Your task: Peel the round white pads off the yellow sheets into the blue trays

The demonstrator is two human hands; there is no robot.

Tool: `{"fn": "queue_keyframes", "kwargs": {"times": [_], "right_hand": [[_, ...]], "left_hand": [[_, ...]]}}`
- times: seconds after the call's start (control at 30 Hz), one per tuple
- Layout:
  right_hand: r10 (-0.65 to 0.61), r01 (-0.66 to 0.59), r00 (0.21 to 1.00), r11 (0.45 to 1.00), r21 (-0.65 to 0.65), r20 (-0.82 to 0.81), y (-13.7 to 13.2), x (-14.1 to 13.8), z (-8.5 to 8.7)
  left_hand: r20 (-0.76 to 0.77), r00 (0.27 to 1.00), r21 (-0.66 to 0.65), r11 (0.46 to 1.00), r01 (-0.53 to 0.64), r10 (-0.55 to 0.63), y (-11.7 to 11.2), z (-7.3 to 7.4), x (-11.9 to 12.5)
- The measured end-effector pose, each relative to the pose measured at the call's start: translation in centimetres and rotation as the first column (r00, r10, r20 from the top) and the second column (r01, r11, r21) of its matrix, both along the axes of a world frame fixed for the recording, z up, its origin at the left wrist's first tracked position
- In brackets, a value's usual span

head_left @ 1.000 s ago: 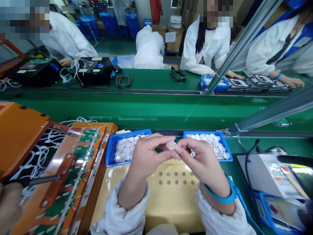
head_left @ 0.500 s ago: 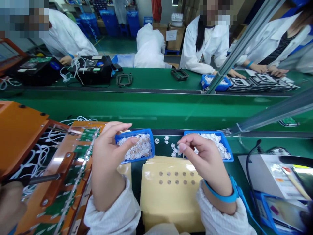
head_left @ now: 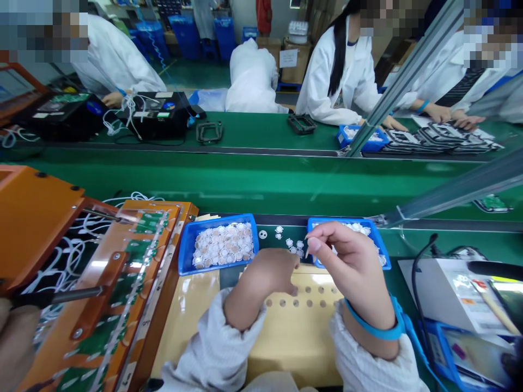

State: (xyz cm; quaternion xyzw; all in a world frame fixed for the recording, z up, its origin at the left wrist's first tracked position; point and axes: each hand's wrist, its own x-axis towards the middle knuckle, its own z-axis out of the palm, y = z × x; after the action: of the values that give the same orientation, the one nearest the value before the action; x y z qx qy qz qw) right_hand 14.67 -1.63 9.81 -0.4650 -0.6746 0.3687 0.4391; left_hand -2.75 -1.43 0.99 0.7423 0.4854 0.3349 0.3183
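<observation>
My left hand (head_left: 269,273) hovers over the yellow sheet (head_left: 294,337), thumb and forefinger apart, with nothing visible between them. Several round brownish dots (head_left: 295,303) lie in rows on that sheet. My right hand (head_left: 347,261), a blue band round its wrist, is raised in front of the right blue bin (head_left: 384,253). Its thumb and forefinger pinch a small thin pale piece (head_left: 308,248), seen edge-on. Loose white round pieces (head_left: 293,250) lie on the green mat just left of those fingertips. Many similar pieces fill the left blue bin (head_left: 182,261).
At left stands an orange fixture (head_left: 102,294) with green circuit boards; another person's hand (head_left: 18,337) is by its handle. A white box (head_left: 437,288) and a black cable (head_left: 414,272) are at right. Co-workers in white coats sit across the bench, beyond a metal post (head_left: 404,76).
My left hand has moved right and down, from beside the left bin to over the yellow sheet. My right hand has shifted slightly right, still pinching.
</observation>
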Motion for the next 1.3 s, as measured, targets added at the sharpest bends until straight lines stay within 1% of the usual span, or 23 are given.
{"fn": "queue_keyframes", "kwargs": {"times": [0.07, 0.1, 0.2, 0.3, 0.37, 0.5, 0.57, 0.63, 0.7, 0.77, 0.8, 0.9, 0.97, 1.03, 1.1, 1.23, 1.3], "right_hand": [[0.0, 0.0, 1.0, 1.0, 0.003, -0.007, 0.0, 0.2, 0.0], [0.001, -0.001, 1.0, 1.0, 0.006, -0.011, -0.1, 0.2, 0.1], [0.009, -0.008, 1.0, 1.0, 0.015, -0.029, -0.1, 0.4, 0.2], [0.028, -0.028, 0.998, 1.0, 0.01, -0.05, -0.1, 0.4, 0.5], [0.042, -0.042, 0.998, 0.999, 0.017, -0.044, -0.1, 0.4, 0.6], [0.029, -0.028, 0.999, 0.999, 0.025, -0.034, 0.0, 0.7, 0.6], [0.005, -0.004, 1.0, 1.0, 0.029, -0.03, 0.0, 0.9, 0.5], [-0.007, 0.007, 1.0, 0.998, 0.06, 0.002, 0.0, 1.1, 0.4], [0.016, -0.025, 0.997, 0.993, 0.113, 0.08, 0.1, 1.2, 0.4], [0.074, -0.105, 0.976, 0.984, 0.145, 0.204, 0.2, 1.0, 0.2], [0.107, -0.149, 0.956, 0.979, 0.139, 0.273, 0.3, 0.9, 0.1], [0.221, -0.263, 0.875, 0.964, 0.041, 0.432, 0.5, 0.2, -0.3], [0.328, -0.342, 0.816, 0.938, -0.06, 0.476, 0.7, -0.3, -0.4], [0.413, -0.397, 0.775, 0.907, -0.14, 0.478, 0.8, -0.5, -0.5], [0.426, -0.399, 0.779, 0.903, -0.161, 0.459, 0.8, -0.4, -0.4], [0.342, -0.333, 0.858, 0.938, -0.093, 0.384, 0.6, 1.0, -0.3], [0.3, -0.299, 0.889, 0.952, -0.059, 0.345, 0.5, 1.7, -0.2]], "left_hand": [[-0.104, 0.987, -0.061, 0.992, 0.114, -0.12, 0.2, -1.2, 0.6], [-0.162, 0.968, -0.1, 0.98, 0.175, -0.189, 0.4, -1.6, 0.8], [-0.257, 0.916, -0.204, 0.944, 0.259, -0.307, 1.3, -2.5, 1.1], [-0.279, 0.87, -0.295, 0.898, 0.326, -0.407, 2.2, -2.5, 1.1], [-0.283, 0.851, -0.317, 0.881, 0.351, -0.442, 2.4, -2.0, 0.7], [-0.296, 0.844, -0.281, 0.885, 0.371, -0.448, 1.9, 0.5, -1.2], [-0.303, 0.835, -0.231, 0.886, 0.403, -0.459, 1.7, 1.8, -2.1], [-0.303, 0.834, -0.171, 0.888, 0.428, -0.46, 1.7, 2.9, -2.7], [-0.289, 0.839, -0.136, 0.887, 0.441, -0.461, 1.8, 3.8, -3.0], [-0.26, 0.842, -0.138, 0.881, 0.452, -0.473, 1.9, 4.5, -3.1], [-0.24, 0.843, -0.145, 0.877, 0.458, -0.48, 1.9, 4.9, -3.2], [-0.129, 0.889, -0.14, 0.895, 0.423, -0.44, 1.6, 5.8, -3.8], [-0.047, 0.927, -0.126, 0.923, 0.363, -0.371, 1.3, 6.3, -4.5], [-0.014, 0.953, -0.115, 0.948, 0.298, -0.302, 1.1, 6.7, -5.4], [-0.025, 0.961, -0.116, 0.955, 0.272, -0.276, 0.9, 7.1, -6.5], [-0.039, 0.95, -0.106, 0.946, 0.305, -0.311, 0.6, 7.7, -8.5], [-0.024, 0.958, -0.088, 0.955, 0.284, -0.287, 0.5, 7.8, -9.2]]}}
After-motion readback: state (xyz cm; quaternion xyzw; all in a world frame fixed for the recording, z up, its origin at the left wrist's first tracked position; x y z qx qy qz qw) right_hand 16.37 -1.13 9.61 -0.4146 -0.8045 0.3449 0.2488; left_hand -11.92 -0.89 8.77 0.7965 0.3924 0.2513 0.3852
